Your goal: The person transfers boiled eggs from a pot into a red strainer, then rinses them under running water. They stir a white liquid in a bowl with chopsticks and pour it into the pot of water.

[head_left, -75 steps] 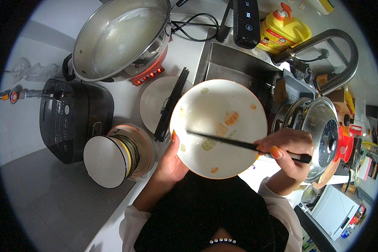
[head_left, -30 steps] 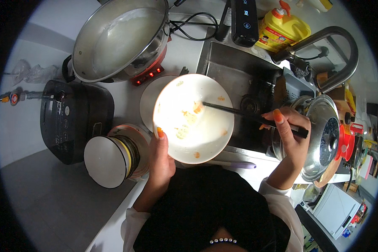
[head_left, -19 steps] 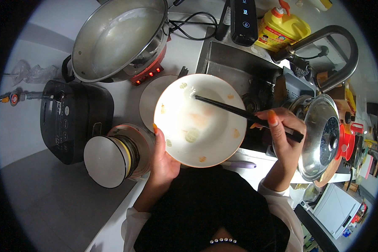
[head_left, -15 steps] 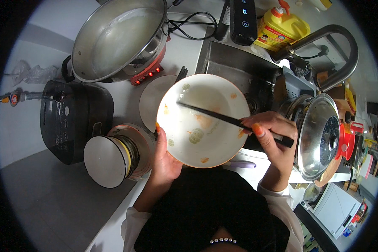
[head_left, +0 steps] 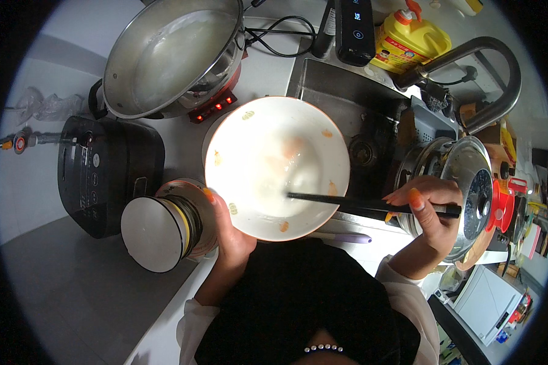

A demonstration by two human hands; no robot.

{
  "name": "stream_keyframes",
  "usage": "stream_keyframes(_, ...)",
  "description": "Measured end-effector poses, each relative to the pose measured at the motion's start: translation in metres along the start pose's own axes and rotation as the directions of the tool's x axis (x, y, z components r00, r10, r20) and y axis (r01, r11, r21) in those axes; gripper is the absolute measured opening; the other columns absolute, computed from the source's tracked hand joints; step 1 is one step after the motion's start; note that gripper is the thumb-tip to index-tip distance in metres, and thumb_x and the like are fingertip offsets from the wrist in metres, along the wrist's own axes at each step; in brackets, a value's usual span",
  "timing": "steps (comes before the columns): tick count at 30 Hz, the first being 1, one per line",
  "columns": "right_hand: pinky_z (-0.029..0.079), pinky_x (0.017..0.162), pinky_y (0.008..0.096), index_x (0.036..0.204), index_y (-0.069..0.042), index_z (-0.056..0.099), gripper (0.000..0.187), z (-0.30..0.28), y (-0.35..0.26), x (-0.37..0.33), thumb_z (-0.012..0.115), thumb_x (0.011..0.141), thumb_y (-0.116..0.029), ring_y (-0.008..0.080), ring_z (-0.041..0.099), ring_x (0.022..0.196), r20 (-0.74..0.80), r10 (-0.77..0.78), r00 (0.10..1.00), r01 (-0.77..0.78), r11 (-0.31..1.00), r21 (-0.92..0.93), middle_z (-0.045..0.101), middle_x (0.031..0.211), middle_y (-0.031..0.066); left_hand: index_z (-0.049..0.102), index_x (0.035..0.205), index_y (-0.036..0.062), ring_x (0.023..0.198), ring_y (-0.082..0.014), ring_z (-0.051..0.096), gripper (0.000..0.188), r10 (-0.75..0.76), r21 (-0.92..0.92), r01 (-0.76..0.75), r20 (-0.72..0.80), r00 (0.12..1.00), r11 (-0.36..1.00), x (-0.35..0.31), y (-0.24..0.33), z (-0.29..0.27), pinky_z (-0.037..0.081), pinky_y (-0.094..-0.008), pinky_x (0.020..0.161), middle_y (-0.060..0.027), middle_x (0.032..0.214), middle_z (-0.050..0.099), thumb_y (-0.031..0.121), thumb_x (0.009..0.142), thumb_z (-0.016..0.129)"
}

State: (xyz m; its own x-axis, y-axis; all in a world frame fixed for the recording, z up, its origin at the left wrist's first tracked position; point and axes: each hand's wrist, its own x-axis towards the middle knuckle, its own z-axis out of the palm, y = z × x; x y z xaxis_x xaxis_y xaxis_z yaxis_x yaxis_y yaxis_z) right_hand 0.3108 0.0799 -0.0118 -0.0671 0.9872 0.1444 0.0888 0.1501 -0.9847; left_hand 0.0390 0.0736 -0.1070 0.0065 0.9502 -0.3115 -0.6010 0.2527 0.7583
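Note:
A white bowl (head_left: 249,140) with an orange rim and small fruit patterns is in front of my body, overlapping the sink's left edge. My left hand (head_left: 231,236) grips its lower left rim, thumb over the edge. Cloudy whitish liquid (head_left: 274,176) covers the bottom of the bowl and blurs the pattern there. In my right hand (head_left: 431,210) is a pair of dark chopsticks (head_left: 362,202), held nearly level across the bowl's right rim. Their tips dip into the liquid near the bowl's lower middle.
A large steel pot (head_left: 128,73) with pale liquid stands on a red-lit cooker (head_left: 216,107). Left are a black rice cooker (head_left: 112,176) and stacked dishes (head_left: 152,234). Behind lies the sink (head_left: 347,91) with its faucet (head_left: 510,79); a glass-topped lid (head_left: 460,155) is right.
The bowl has shifted left and slightly away from me. My right hand has moved right and nearer, and the chopstick tips have swung from the upper left to the lower middle, in the liquid.

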Motion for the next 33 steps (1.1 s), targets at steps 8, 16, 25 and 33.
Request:
stream_keyframes(8, 0.05, 0.064, 0.0294, 0.076, 0.006, 0.066, 0.021, 0.017, 0.005, 0.001, 0.064, 0.079, -0.014, 0.0243, 0.064, 0.066, -0.079, 0.043, 0.996, -0.041, 0.999, 0.025, 0.066, 0.076, 0.0183, 0.017, 0.14, 0.0034, 0.126, -0.0221, 0.036, 0.073, 0.022, 0.012, -0.022, -0.028, 0.999, 1.0, -0.004, 0.002, 0.003, 0.031, -0.0355, 0.102, -0.0125, 0.14, 0.03, 0.058, 0.092, 0.027)
stream_keyframes(16, 0.055, 0.066, 0.0334, 0.088, 0.006, 0.066, 0.023, -0.001, 0.005, 0.015, 0.059, 0.084, -0.016, 0.031, 0.067, 0.076, 0.479, -0.172, 0.861, 0.123, 0.983, 0.134, 0.066, 0.079, 0.0187, 0.016, 0.139, 0.0017, 0.126, -0.0238, 0.035, 0.074, 0.055, 0.072, -0.058, 0.05, 0.997, 0.996, -0.008, 0.002, -0.002, 0.03, -0.0363, 0.102, -0.0142, 0.139, 0.029, 0.058, 0.091, 0.027)
stream_keyframes(25, 0.055, 0.068, 0.0317, 0.086, 0.005, 0.067, 0.02, -0.014, -0.011, 0.011, 0.057, 0.083, -0.013, 0.029, 0.067, 0.077, 0.508, -0.098, 0.856, 0.106, 0.994, 0.014, 0.066, 0.083, 0.0202, 0.01, 0.142, 0.0049, 0.13, -0.0282, 0.029, 0.072, 0.161, 0.12, -0.185, 0.188, 0.969, 0.975, -0.011, -0.006, -0.016, 0.025, -0.0414, 0.105, -0.0163, 0.145, 0.02, 0.057, 0.092, 0.015)
stream_keyframes(33, 0.055, 0.073, 0.0335, 0.09, 0.008, 0.065, 0.018, -0.016, -0.011, 0.017, 0.06, 0.08, -0.006, 0.0305, 0.067, 0.077, 0.594, -0.15, 0.79, 0.095, 0.988, 0.124, 0.066, 0.082, 0.0203, 0.012, 0.141, 0.0029, 0.129, -0.0292, 0.03, 0.074, 0.214, 0.136, -0.226, 0.101, 0.972, 0.965, -0.014, -0.006, -0.013, 0.026, -0.0412, 0.104, -0.0187, 0.143, 0.022, 0.057, 0.091, 0.018)
